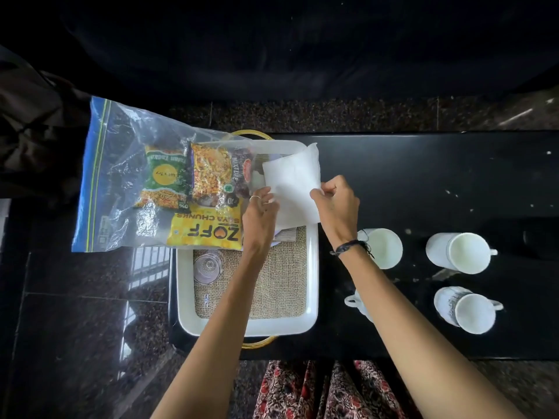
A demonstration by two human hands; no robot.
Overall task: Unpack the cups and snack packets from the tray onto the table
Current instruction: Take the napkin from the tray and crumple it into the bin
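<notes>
**Both hands on a white sheet over the tray, cups already out on the table**

Looking straight down here. The white tray (313,267) sits at the left end of the black table (423,176), its left rim right at the table edge and its burlap liner (272,285) mostly bare. The left hand (260,216) and right hand (337,204) each pinch a side edge of a white paper sheet (293,182) held over the far half of the tray, fingers curled onto it.

The snack packets are still in a clear zip bag (121,164) that lies over the tray's far-left corner and hangs well out past the table edge over the floor: a green packet (165,179), an orange mixture packet (217,173) and a yellow soya chunks packet (208,231). A clear glass (207,267) stands in the tray by its left wall, just beside the bag's near edge.

On the table right of the tray there's a white cup (384,246) partly under the right wrist, another white cup (462,252), a patterned cup (467,309), and a fourth one (355,302) mostly hidden by the right forearm, close to the tray's right rim. The far strip of table, beyond the cups, is open black surface with a few small white specks.
</notes>
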